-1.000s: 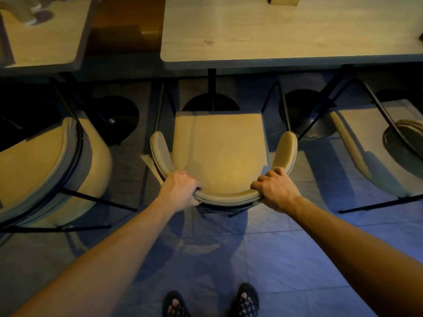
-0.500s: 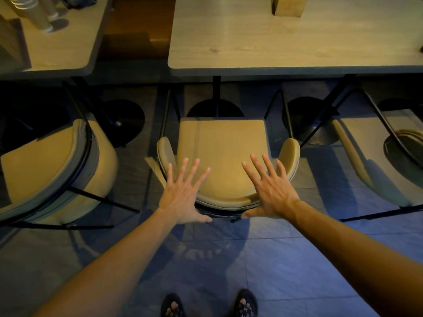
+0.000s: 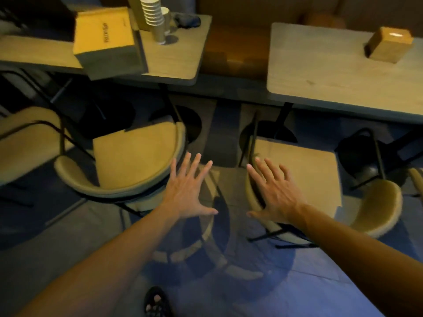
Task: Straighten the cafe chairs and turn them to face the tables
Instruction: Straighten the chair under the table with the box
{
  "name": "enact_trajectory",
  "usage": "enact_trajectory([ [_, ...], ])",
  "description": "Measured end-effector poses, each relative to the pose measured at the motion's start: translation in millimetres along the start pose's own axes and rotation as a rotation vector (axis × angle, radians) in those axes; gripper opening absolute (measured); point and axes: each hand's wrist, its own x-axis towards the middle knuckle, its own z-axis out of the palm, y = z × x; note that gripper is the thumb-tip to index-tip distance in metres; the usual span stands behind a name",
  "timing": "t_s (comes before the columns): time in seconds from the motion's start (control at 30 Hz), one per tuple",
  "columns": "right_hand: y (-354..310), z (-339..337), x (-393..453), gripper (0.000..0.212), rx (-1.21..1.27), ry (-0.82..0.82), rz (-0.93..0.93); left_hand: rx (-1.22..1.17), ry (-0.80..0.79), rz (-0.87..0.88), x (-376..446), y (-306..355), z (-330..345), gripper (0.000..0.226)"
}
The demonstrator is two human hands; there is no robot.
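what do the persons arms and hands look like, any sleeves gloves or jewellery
Both forearms are bare as far as the frame shows: no sleeves in view. The left hand and right hand wear no gloves, and no rings, watch or bracelet show on fingers or wrists. The picture is dim and a little blurred, so fine marks cannot be told.

Stack of paper cups point(image 3: 153, 13) upright, one lone cup point(image 3: 165, 16) just behind it. Tan cardboard box point(image 3: 107, 40) with small dark print on its top face, left of the cups. Dark bundle point(image 3: 187, 21) beside the cups, blurred. Small brown box point(image 3: 390, 44) far right. Grey tiled floor point(image 3: 309, 282) below.
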Motion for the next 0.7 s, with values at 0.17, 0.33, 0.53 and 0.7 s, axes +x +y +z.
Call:
enact_trajectory([
  [0.17, -119.4, -17.3, 100.4, 0.128, -0.004, 0.013, -0.127, 0.064, -0.064, -0.096, -40.0, -162.0, 8.9, 0.134],
  [0.33, -215.7, -14.9, 173.6, 0.125, -0.018, -0.035, -0.235, 0.069, -0.177, -0.198, -75.4, -268.1, 41.0, 0.137],
  [0.53, -264.6, 4.8, 226.3, 0.129, -0.117, -0.095, -0.342, 0.072, -0.280, -0.211, -84.8, -317.2, 73.9, 0.140],
  [0.7, -254.9, 20.7, 260.0, 0.110, -0.135, -0.253, -0.347, 0.119, -0.318, -0.129, -74.2, -321.3, 84.9, 0.119],
])
